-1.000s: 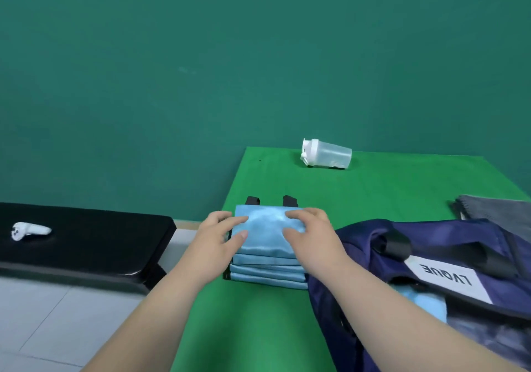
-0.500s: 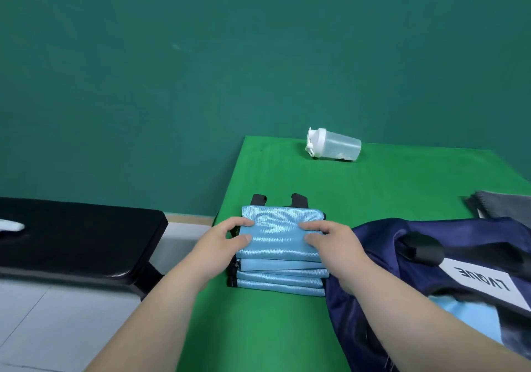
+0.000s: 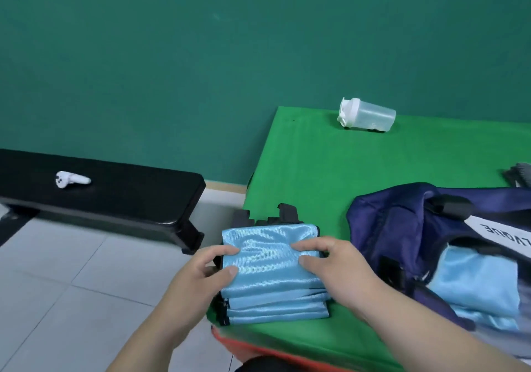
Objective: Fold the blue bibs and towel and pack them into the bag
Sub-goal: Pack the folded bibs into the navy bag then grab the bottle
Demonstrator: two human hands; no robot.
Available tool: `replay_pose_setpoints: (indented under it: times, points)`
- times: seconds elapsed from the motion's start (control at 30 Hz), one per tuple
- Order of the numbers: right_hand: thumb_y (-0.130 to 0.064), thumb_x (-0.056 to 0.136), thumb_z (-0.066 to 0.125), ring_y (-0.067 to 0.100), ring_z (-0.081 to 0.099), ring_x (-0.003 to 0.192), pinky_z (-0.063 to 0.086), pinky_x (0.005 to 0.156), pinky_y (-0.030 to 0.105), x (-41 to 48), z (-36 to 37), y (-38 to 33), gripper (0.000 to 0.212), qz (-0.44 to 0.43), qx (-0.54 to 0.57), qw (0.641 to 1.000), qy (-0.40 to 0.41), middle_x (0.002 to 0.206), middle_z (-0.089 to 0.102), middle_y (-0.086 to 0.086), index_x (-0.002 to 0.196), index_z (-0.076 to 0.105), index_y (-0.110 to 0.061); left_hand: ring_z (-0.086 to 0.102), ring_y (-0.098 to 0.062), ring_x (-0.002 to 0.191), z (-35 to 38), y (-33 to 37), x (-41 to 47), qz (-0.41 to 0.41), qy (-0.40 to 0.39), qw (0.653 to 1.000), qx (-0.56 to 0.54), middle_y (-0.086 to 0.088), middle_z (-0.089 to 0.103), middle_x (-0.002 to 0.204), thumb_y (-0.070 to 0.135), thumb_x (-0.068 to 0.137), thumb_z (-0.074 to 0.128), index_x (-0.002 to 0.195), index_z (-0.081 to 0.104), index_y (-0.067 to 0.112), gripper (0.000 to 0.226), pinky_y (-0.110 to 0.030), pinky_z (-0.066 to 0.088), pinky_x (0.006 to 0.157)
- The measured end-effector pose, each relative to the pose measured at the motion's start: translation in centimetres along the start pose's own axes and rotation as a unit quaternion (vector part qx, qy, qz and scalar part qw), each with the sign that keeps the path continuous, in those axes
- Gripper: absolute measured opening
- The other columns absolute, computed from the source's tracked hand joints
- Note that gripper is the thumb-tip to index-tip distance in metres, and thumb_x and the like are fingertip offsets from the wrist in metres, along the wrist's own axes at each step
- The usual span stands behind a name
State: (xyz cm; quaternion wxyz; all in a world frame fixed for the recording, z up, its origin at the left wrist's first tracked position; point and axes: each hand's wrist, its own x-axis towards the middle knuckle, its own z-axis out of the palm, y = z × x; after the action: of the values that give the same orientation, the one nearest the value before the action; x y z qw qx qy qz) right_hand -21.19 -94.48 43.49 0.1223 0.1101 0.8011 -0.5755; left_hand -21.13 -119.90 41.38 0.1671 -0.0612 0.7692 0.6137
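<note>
**Grip on stack of blue bibs [image 3: 273,282], near left corner of table [image 3: 373,167]**

Stack: four or so folded layers of shiny light blue cloth, edges roughly squared. It lies flat on the green table cover, close to the near and left edges. Black straps [image 3: 286,213] stick out from under its far side.

Left hand [image 3: 198,282]: on the stack's left edge. Forefinger and thumb lie on the top layer and the remaining fingers curl down the side. It holds the stack.

Right hand [image 3: 342,271]: mirrors it on the right edge, forefinger and thumb on top and the palm wrapped over the side. The hands are apart, with the stack clasped between them. Top cloth is slightly rippled between the two thumbs.

Bag [image 3: 402,222]: navy, slumped open on the table just right of the stack. Its near wall is beside the right wrist. It has a white label with dark lettering and a black handle on top. Light blue fabric [image 3: 477,282] already sits inside the opening; cannot tell whether this is bib or towel.

Elsewhere: a clear shaker bottle [image 3: 367,117] with a white lid lies on its side at the table's far edge. Grey cloth [image 3: 520,173] is cut off at the right border. A black bench [image 3: 120,196] stands on the tiled floor to the left, with a white controller [image 3: 71,180] resting on it.
</note>
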Motion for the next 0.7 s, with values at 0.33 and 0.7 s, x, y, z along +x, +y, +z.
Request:
replay_pose_setpoints:
  times: [0.33, 0.7]
  points:
    - [-0.023, 0.096, 0.064, 0.005, 0.064, 0.109, 0.045, 0.104, 0.025, -1.2, -0.6, 1.0, 0.023, 0.008, 0.029, 0.996, -0.084, 0.111, 0.072, -0.018, 0.102, 0.078, -0.040, 0.072, -0.020, 0.097, -0.3, -0.5, -4.0, -0.045, -0.025, 0.997, -0.051, 0.004, 0.075, 0.102, 0.025, 0.097, 0.063, 0.115, 0.068, 0.038, 0.023, -0.056, 0.055, 0.092]
    - [-0.018, 0.092, 0.070, 0.007, 0.059, 0.116, 0.040, 0.111, 0.035, -0.7, -0.9, 2.8, 0.027, 0.007, 0.039, 0.993, -0.109, 0.128, 0.065, -0.010, 0.106, 0.077, -0.040, 0.073, -0.020, 0.083, 0.5, -1.4, -4.1, -0.038, -0.009, 0.995, -0.088, -0.002, 0.076, 0.091, 0.013, 0.095, 0.064, 0.113, 0.070, 0.030, 0.025, -0.050, 0.056, 0.086]
